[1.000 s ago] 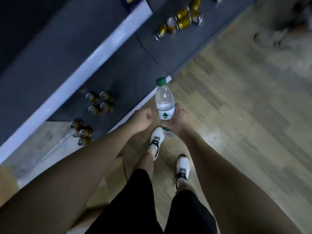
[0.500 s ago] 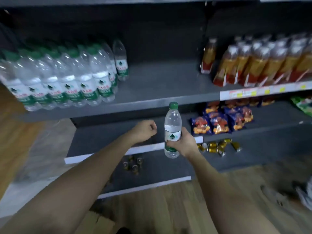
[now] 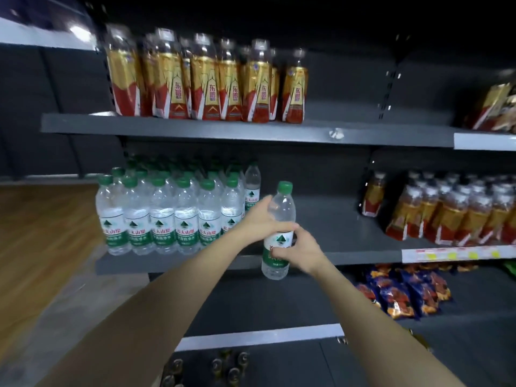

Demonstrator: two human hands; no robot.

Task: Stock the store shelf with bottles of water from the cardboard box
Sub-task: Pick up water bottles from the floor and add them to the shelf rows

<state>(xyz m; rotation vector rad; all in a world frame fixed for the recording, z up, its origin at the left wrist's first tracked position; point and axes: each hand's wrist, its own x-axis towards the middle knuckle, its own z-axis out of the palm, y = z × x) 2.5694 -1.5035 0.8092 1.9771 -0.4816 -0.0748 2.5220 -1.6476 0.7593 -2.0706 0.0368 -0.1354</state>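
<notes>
A clear water bottle [image 3: 280, 208] with a green cap and green label is held upright in front of the middle shelf [image 3: 329, 230]. My left hand [image 3: 262, 219] grips its upper body from the left. My right hand [image 3: 300, 251] grips its label from the right. Just left of it, several matching water bottles [image 3: 167, 216] stand in rows on the same shelf. The cardboard box is out of view.
Gold and red drink bottles [image 3: 206, 82] line the top shelf, with more [image 3: 446, 216] on the middle shelf's right. Blue snack bags [image 3: 402, 291] lie on the lower shelf. Small bottles [image 3: 223, 364] stand on the bottom shelf. Wooden floor [image 3: 36, 233] lies at left.
The view has swung up from the floor to the shelves. The bottle has risen to the middle shelf's level, and my left hand, empty before, now grips its upper part.
</notes>
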